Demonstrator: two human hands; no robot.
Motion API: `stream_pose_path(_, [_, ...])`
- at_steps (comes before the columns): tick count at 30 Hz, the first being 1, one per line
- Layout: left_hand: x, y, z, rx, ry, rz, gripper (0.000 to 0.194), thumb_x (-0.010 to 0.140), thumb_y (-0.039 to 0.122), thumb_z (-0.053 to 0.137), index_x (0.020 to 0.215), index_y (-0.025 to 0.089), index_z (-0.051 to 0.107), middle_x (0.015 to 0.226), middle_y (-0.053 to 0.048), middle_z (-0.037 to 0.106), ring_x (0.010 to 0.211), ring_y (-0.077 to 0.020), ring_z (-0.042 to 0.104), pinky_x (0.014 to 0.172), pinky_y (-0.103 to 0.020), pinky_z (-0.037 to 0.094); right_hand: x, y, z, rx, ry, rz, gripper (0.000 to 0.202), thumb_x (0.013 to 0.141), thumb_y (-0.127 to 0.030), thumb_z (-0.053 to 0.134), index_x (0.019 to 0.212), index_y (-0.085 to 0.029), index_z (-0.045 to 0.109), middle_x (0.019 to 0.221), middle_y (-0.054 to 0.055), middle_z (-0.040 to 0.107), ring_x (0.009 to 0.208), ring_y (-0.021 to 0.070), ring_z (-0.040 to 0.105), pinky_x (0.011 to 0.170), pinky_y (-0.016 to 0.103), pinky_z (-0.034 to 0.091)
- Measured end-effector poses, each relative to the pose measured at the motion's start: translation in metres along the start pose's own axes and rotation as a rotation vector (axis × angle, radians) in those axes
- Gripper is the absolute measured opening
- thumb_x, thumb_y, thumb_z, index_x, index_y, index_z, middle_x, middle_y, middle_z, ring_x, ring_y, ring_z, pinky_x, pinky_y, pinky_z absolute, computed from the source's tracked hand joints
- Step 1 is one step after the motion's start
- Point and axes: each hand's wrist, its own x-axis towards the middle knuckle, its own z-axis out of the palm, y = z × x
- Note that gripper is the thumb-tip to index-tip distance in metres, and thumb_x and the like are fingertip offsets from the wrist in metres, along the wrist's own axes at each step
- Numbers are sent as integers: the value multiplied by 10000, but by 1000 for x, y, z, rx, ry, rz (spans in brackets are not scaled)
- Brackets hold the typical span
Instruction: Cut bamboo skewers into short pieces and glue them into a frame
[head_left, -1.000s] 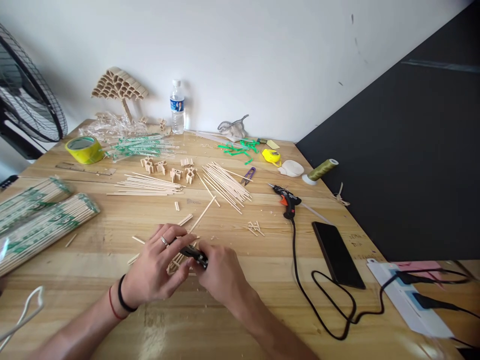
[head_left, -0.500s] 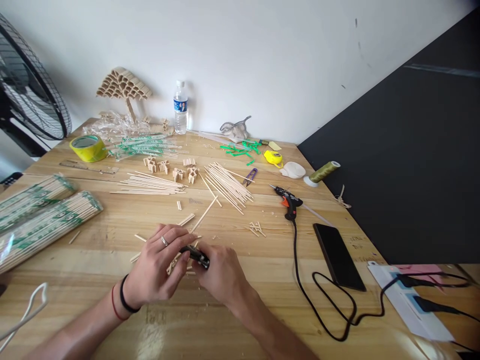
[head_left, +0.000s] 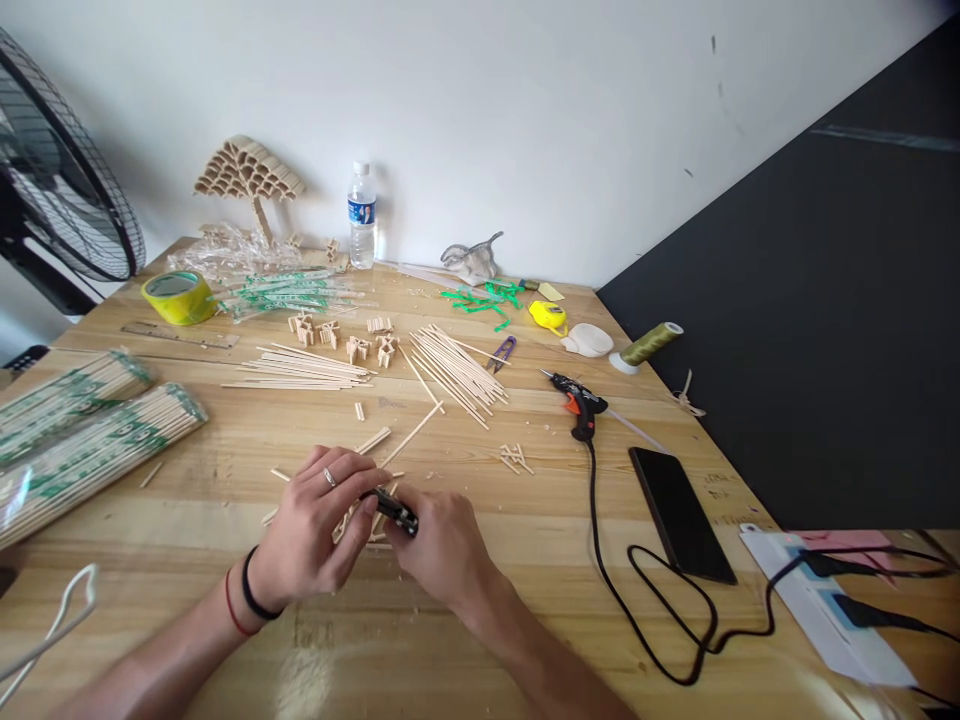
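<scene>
Near the front middle of the table, my right hand is closed round a small dark tool with metal parts; its exact kind is hard to make out. My left hand, a ring on one finger, is bent over the tool's far end with thumb and fingers closed together. A thin wooden stick slants up and right from the fingertips; its lower end is hidden. Short cut stick pieces lie around and under my left hand.
Loose sticks and small stick assemblies lie beyond my hands. To the right are a glue gun with a looping cord, a phone and a power strip. Bagged sticks and yellow tape are left.
The slanting stick's far end has shifted slightly right and away. Both hands keep nearly the same place and hold on the dark tool.
</scene>
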Motion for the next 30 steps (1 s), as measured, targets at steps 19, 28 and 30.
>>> stream_pose_path(19, [-3, -27, 3, -82, 131, -374, 298, 1063, 284, 447, 1164, 185, 709, 1153, -85, 721, 1104, -229, 649, 944, -341, 487, 8, 14, -4, 48, 108, 3, 38, 832, -228, 724, 852, -242, 696, 813, 31, 806, 699, 229, 729, 608, 295, 314])
stream_pose_path(28, [-5, -41, 9, -481, 155, -682, 303, 944, 456, 682, 1041, 183, 770, 1023, -86, 797, 923, -222, 729, 856, -321, 553, 8, 22, -4, 373, 330, -125, 90, 869, -244, 619, 940, -211, 663, 741, 21, 714, 662, 200, 659, 638, 277, 428])
stream_pose_path(30, [-6, -38, 11, -566, 126, -673, 287, 940, 439, 697, 1043, 181, 770, 1013, -91, 799, 900, -217, 738, 830, -311, 567, 8, 22, -5, 476, 345, -181, 332, 876, -222, 604, 1204, -205, 650, 776, 9, 719, 690, 197, 668, 685, 279, 482])
